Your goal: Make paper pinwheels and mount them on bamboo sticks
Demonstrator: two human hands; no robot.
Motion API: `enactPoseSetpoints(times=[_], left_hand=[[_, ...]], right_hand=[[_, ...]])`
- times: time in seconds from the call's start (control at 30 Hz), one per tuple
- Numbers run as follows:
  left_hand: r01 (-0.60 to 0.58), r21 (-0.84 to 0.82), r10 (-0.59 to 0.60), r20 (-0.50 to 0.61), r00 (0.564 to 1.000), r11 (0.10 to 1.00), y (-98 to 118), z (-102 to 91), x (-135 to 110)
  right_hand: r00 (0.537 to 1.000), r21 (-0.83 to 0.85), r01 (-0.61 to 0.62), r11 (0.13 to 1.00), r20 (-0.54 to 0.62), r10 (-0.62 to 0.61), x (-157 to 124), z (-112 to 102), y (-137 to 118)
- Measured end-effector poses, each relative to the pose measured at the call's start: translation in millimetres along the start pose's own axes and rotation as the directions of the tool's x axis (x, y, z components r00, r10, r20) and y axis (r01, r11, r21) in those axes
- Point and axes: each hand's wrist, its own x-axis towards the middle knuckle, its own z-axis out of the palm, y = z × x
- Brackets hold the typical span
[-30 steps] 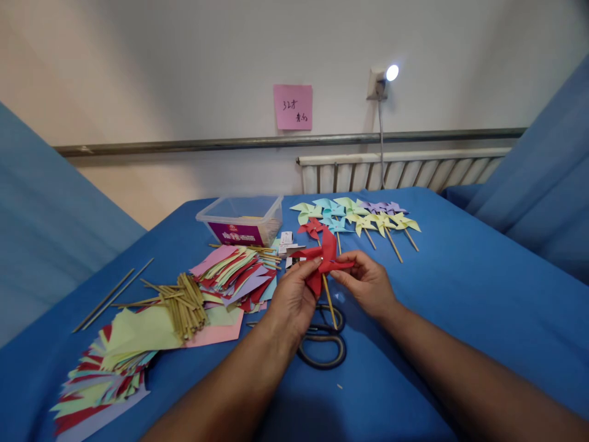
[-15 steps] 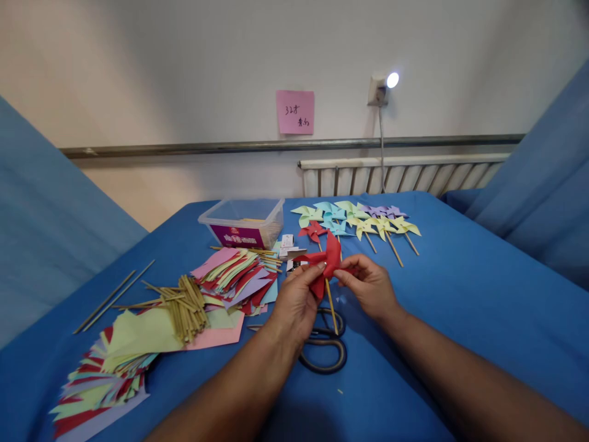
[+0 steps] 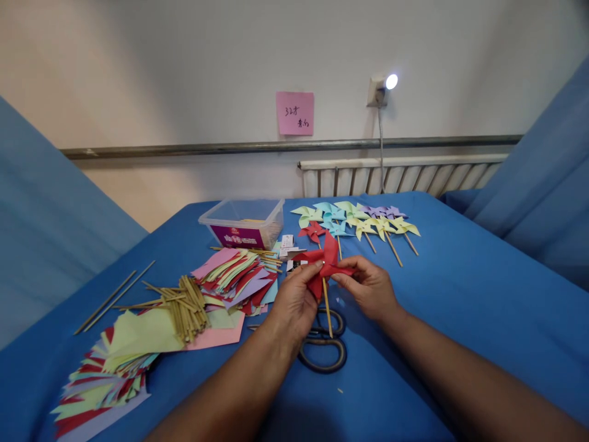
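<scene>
A red paper pinwheel (image 3: 329, 250) on a thin wooden stick (image 3: 328, 310) is held up between both hands. My left hand (image 3: 297, 301) is closed on its left side, the thumb pressed near the white pin at the centre. On the other side, my right hand (image 3: 368, 286) pinches the right-hand blade between thumb and fingers. The stick slants down from the centre, its lower end over the black-handled scissors (image 3: 324, 356). Those lie on the blue cloth, partly covered by my left hand and forearm. Behind the pinwheel, small boxes (image 3: 288, 242) are partly hidden.
Finished pinwheels (image 3: 381, 227) in several colours lie at the back right. A clear plastic box (image 3: 239, 215) stands at the back left. Nearer are coloured paper sheets (image 3: 248, 279), a pile of short sticks (image 3: 186, 307) and a fanned paper stack (image 3: 105, 387). Two long sticks (image 3: 110, 298) lie far left.
The red pinwheel has turned slightly in my hands, and its right blade now lies flatter. The stick has swung a little to the left at its lower end.
</scene>
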Motion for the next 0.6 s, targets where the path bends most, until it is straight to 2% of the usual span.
enactPoseSetpoints(times=[0.37, 0.6], left_hand=[[0.032, -0.008, -0.032, 0.006, 0.999, 0.999, 4.6, 0.2, 1.3], [0.055, 0.012, -0.055, 0.007, 0.998, 0.998, 4.4, -1.9, 3.0]], right_hand=[[1.000, 0.058, -0.024, 0.998, 0.007, 0.024, 1.3, -3.0, -5.1], [0.998, 0.090, -0.046, 0.995, -0.049, 0.050, 3.2, -3.5, -12.5]])
